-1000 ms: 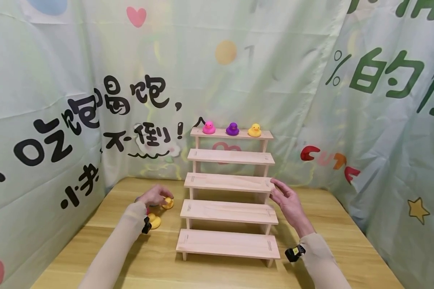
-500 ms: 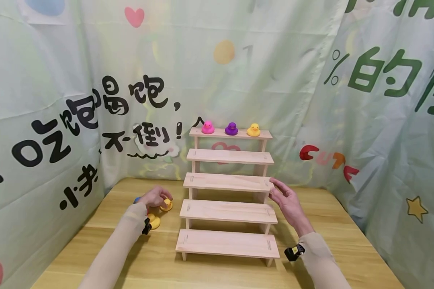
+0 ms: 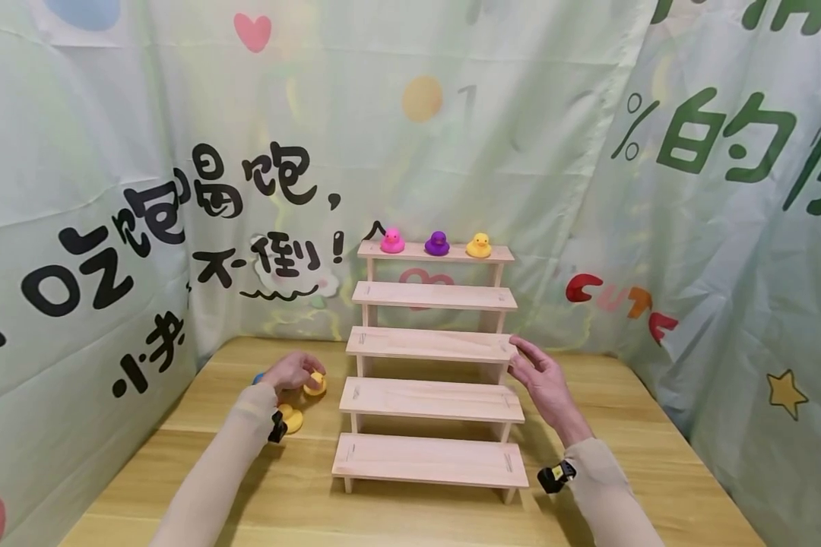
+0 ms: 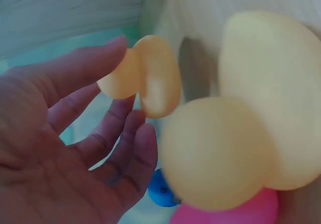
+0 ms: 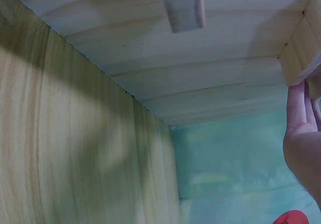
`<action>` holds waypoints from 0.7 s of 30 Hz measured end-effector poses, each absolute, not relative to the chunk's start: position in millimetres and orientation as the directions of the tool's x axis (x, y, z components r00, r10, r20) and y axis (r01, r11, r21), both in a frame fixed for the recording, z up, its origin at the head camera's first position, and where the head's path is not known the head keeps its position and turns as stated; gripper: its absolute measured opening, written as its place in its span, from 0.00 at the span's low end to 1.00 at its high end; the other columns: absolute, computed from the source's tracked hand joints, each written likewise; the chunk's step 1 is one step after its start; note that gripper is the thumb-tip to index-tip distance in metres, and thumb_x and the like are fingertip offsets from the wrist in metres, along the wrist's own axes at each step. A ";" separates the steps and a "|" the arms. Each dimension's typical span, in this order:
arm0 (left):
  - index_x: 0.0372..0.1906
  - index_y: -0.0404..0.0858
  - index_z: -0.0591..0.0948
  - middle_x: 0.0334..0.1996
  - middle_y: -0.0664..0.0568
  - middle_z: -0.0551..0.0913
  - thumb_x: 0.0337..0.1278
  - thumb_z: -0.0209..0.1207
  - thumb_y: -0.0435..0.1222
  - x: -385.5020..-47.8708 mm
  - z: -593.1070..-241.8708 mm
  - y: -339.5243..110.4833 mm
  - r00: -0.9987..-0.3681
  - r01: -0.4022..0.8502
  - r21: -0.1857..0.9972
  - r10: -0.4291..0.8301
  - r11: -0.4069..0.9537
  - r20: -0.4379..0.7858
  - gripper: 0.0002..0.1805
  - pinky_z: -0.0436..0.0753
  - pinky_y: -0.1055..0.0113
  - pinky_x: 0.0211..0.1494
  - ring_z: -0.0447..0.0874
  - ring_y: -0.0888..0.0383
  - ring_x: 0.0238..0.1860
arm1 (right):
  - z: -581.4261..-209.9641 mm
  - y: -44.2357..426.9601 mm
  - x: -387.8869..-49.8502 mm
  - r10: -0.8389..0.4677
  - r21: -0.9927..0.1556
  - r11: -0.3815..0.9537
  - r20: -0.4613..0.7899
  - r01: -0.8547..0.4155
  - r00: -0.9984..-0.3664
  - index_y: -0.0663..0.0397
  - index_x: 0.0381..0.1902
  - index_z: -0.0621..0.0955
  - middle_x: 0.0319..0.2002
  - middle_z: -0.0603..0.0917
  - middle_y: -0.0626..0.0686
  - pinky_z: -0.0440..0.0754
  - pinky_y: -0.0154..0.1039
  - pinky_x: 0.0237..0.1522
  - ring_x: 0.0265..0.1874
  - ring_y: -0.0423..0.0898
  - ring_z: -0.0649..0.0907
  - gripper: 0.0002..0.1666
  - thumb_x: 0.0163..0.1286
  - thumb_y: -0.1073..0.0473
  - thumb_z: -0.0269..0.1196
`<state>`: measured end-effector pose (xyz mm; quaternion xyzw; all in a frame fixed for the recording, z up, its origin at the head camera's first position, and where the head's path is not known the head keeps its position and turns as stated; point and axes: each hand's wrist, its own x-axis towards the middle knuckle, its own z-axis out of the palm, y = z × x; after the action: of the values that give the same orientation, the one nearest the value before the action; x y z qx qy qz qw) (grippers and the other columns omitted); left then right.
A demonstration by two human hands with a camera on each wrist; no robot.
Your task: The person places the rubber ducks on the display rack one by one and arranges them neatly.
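Observation:
My left hand [image 3: 290, 372] is low over the tabletop, left of the stepped wooden stand [image 3: 431, 399]. Thumb and fingers pinch a yellow rubber duck [image 4: 159, 78] by its head. A second yellow duck [image 4: 210, 153] looms close to the left wrist camera, with a pink one [image 4: 235, 211] and a blue one [image 4: 161, 190] partly hidden behind it. On the other side, my right hand [image 3: 547, 387] touches the right end of the stand's middle shelf, its visible fingers fairly straight against the board.
Pink [image 3: 392, 241], purple [image 3: 437, 244] and yellow [image 3: 479, 245] ducks stand in a row on the top shelf. Printed cloth [image 3: 520, 152] hangs around the back and sides of the wooden table [image 3: 410, 524].
My left fingers have shifted slightly around the yellow duck. Blue shows more beside the left wrist than a second ago. The right hand stays at the middle shelf.

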<state>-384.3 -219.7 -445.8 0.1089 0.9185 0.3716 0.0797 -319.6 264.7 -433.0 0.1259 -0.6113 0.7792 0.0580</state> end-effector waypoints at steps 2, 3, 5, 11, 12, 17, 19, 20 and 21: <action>0.44 0.29 0.84 0.34 0.45 0.84 0.45 0.69 0.26 -384.3 -443.2 -221.3 -0.968 0.150 0.726 0.249 0.671 -0.031 0.16 0.74 0.66 0.39 0.76 0.55 0.36 | -433.9 264.7 -319.9 -0.063 -0.936 -0.249 0.271 -0.247 -0.961 0.53 0.66 0.74 0.64 0.72 0.44 0.81 0.31 0.54 0.51 0.33 0.81 0.24 0.74 0.62 0.57; 0.44 0.29 0.84 0.33 0.46 0.84 0.45 0.69 0.26 -384.4 -442.0 -222.1 -0.968 0.167 0.731 0.250 0.661 -0.005 0.16 0.74 0.67 0.39 0.76 0.55 0.35 | -434.2 264.8 -320.0 -0.063 -0.936 -0.250 0.272 -0.249 -0.960 0.52 0.66 0.74 0.64 0.72 0.44 0.81 0.31 0.54 0.51 0.33 0.81 0.23 0.74 0.62 0.57; 0.44 0.29 0.84 0.32 0.47 0.84 0.46 0.70 0.27 -383.9 -438.7 -223.6 -0.973 0.158 0.762 0.232 0.628 0.010 0.16 0.77 0.65 0.39 0.76 0.56 0.34 | -434.6 264.9 -320.3 -0.063 -0.936 -0.250 0.271 -0.247 -0.961 0.53 0.66 0.74 0.63 0.72 0.43 0.81 0.31 0.54 0.51 0.33 0.81 0.24 0.74 0.62 0.57; 0.49 0.30 0.82 0.43 0.40 0.81 0.51 0.68 0.27 -381.9 -430.4 -228.9 -0.982 0.086 0.859 0.186 0.504 -0.011 0.18 0.86 0.51 0.45 0.80 0.56 0.37 | -432.2 263.0 -320.6 -0.063 -0.947 -0.225 0.249 -0.229 -0.967 0.61 0.70 0.68 0.67 0.67 0.50 0.80 0.31 0.55 0.52 0.33 0.81 0.29 0.74 0.61 0.58; 0.50 0.30 0.82 0.45 0.39 0.81 0.52 0.67 0.27 -381.7 -429.0 -229.6 -0.983 0.086 0.869 0.183 0.487 -0.006 0.18 0.86 0.52 0.46 0.81 0.56 0.38 | -431.8 262.5 -320.8 -0.064 -0.948 -0.222 0.247 -0.227 -0.967 0.62 0.70 0.68 0.68 0.65 0.52 0.80 0.31 0.56 0.52 0.33 0.81 0.29 0.74 0.60 0.58; 0.53 0.28 0.80 0.48 0.37 0.82 0.55 0.66 0.28 -380.3 -418.3 -230.0 -0.983 0.115 0.898 0.179 0.425 0.041 0.20 0.86 0.57 0.47 0.84 0.53 0.41 | -431.3 262.1 -320.6 -0.064 -0.947 -0.224 0.248 -0.228 -0.967 0.61 0.70 0.68 0.69 0.64 0.53 0.80 0.31 0.56 0.52 0.33 0.81 0.29 0.74 0.60 0.58; 0.55 0.28 0.79 0.48 0.38 0.82 0.56 0.66 0.30 -380.1 -414.5 -229.7 -0.983 0.125 0.903 0.176 0.411 0.056 0.21 0.86 0.59 0.47 0.84 0.50 0.43 | -431.8 262.6 -320.0 -0.062 -0.946 -0.230 0.248 -0.227 -0.967 0.59 0.69 0.69 0.68 0.65 0.51 0.80 0.31 0.55 0.52 0.33 0.81 0.28 0.74 0.60 0.58; 0.56 0.29 0.79 0.47 0.39 0.83 0.57 0.66 0.30 -379.8 -412.9 -229.2 -0.984 0.119 0.909 0.167 0.399 0.055 0.21 0.86 0.60 0.48 0.84 0.49 0.44 | -432.1 262.8 -319.7 -0.060 -0.945 -0.234 0.248 -0.228 -0.967 0.59 0.69 0.70 0.68 0.66 0.51 0.80 0.31 0.55 0.52 0.33 0.81 0.27 0.74 0.60 0.58; 0.57 0.29 0.78 0.47 0.39 0.83 0.58 0.66 0.31 -379.3 -411.5 -228.9 -0.984 0.121 0.912 0.167 0.391 0.059 0.22 0.86 0.59 0.48 0.84 0.47 0.44 | -432.6 263.0 -319.5 -0.059 -0.944 -0.235 0.250 -0.230 -0.966 0.59 0.68 0.70 0.67 0.67 0.50 0.80 0.31 0.55 0.52 0.33 0.81 0.27 0.74 0.61 0.58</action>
<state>-379.3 -228.9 -411.5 0.0863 0.8338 0.5449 0.0210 -319.5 263.0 -432.6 0.1172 -0.6159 0.7771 0.0549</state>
